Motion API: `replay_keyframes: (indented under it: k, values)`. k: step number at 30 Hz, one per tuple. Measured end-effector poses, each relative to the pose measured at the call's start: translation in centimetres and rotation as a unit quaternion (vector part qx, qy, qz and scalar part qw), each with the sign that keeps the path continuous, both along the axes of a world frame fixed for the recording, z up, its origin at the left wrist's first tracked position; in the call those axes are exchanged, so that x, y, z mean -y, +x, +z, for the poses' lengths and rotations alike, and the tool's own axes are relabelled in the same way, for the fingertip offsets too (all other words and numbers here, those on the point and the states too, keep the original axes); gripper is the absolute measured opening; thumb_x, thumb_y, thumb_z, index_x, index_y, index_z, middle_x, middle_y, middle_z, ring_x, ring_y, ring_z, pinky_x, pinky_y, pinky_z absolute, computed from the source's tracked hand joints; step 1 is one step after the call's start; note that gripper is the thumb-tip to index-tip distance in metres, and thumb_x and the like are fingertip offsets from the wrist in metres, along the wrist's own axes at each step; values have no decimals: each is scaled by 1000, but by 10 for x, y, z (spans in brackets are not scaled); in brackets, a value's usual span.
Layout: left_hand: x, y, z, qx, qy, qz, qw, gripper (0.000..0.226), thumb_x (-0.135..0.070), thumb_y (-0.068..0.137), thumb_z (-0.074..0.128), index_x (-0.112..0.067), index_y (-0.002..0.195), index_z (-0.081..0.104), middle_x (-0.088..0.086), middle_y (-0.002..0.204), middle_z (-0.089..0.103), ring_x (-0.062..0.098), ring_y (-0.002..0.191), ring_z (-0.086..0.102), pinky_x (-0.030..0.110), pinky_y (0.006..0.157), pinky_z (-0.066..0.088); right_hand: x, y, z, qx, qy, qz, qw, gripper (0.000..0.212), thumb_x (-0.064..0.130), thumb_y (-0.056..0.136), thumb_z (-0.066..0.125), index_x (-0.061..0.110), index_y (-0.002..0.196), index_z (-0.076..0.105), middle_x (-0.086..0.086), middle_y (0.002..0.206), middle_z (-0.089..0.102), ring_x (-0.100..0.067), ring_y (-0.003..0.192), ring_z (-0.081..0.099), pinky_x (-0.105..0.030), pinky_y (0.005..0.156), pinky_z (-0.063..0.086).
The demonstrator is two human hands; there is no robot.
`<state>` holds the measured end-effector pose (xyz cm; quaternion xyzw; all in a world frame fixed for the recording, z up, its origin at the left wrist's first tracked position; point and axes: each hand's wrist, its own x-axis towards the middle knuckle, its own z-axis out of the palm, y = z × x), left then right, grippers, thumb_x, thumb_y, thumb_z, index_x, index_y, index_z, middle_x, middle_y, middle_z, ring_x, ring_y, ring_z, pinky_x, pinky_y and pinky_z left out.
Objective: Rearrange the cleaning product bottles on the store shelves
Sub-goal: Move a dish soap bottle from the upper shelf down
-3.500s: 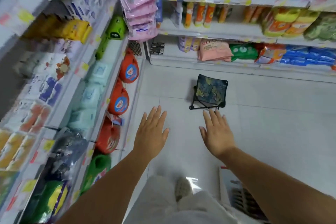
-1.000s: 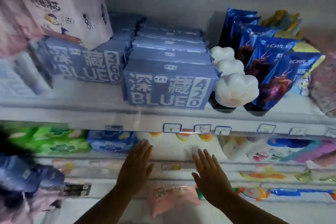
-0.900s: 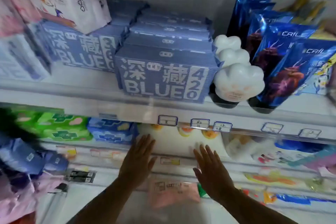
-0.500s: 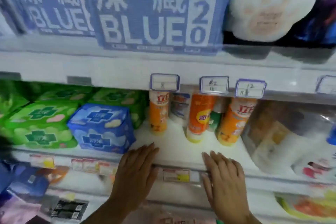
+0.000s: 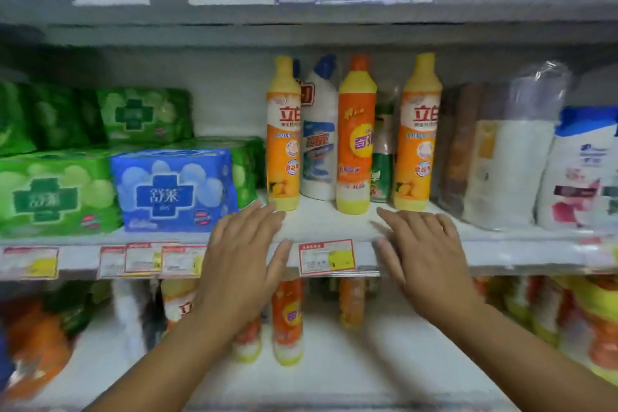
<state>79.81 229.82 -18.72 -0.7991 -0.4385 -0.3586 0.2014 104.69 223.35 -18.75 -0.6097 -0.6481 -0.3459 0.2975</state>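
Left hand (image 5: pixel 240 264) nearer, upright yellow-capped orange bottle (image 5: pixel 283 150)

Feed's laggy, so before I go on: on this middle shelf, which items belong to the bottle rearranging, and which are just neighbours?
Job: left orange bottle; white bottle; middle orange bottle; green bottle behind; right orange bottle.
Bystanders: green packs; blue pack; clear-wrapped packs on the right.

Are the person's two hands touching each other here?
Apart. The head view shows the left hand and the right hand with a red-bordered price tag plainly visible between them.
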Motion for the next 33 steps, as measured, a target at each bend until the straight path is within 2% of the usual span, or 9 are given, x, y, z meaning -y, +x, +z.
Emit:
replay_keyframes:
  k: [5,8,10,12,16,19,24,27,33]
  values:
    - [4,-6,7,-24,-4,0,1000,47,-50,92,31,-25,126,52,-3,132,55,17,128,44,32,104,19,3,-7,9,-16,-56,-25,998,49,46,93,30,20,124,58,1,107,67,-24,97,58,-40,84,39]
    - [3,-10,9,-38,8,1,999,48,-53,91,32,-27,127,51,-2,134,54,18,127,45,31,101,19,4,-10,17,-24,-77,-5,997,56,49,93,25,19,134,49,-2,122,62,-24,109,56,-39,91,40]
    - [1,-14,11,-27,1,-6,1000,49,-55,90,34,-28,128,49,-3,135,52,17,128,42,31,102,22,4,-18,29,-93,-94,34,991,53,47,96,33,20,142,38,-2,135,53,-22,121,48,-36,97,38]
    - [0,-14,15,-2,-3,-8,1000,51,-57,90,34,-27,129,48,-4,134,52,15,127,43,32,103,28,-3,-28,45,-194,-102,87,972,53,42,95,46,22,143,34,1,138,48,-19,125,45,-31,94,38]
    - [-3,-13,15,11,19,-10,1000,47,-54,90,35,-25,120,57,-5,122,61,15,116,52,29,96,28,-35,-41,72,-353,-70,146,921,62,44,85,64,29,137,34,5,128,56,-16,113,57,-35,90,49]
    - [-5,-15,11,20,24,-12,999,43,-53,91,38,-26,120,56,-7,121,62,13,115,52,29,96,27,-58,-47,84,-410,-58,153,897,67,43,80,70,26,134,34,4,125,57,-17,107,59,-38,89,52]
    - [-9,-15,10,21,27,-18,999,43,-53,91,37,-27,120,55,-9,120,61,12,115,51,30,96,28,-80,-47,104,-431,-55,67,898,64,48,78,70,19,125,38,-5,122,60,-26,104,61,-43,86,52]
    - [-11,-16,9,16,34,-20,999,43,-53,92,37,-26,120,56,-7,119,62,13,115,51,31,96,30,-75,-47,107,-419,-36,87,903,64,42,76,74,17,124,40,-6,123,60,-26,104,62,-41,85,53]
    - [-11,-16,10,13,48,-20,999,42,-51,91,37,-23,116,58,-3,114,64,17,109,54,35,90,35,-8,-63,118,-357,12,239,903,71,32,76,77,18,133,35,8,116,56,-6,99,57,-9,74,42]
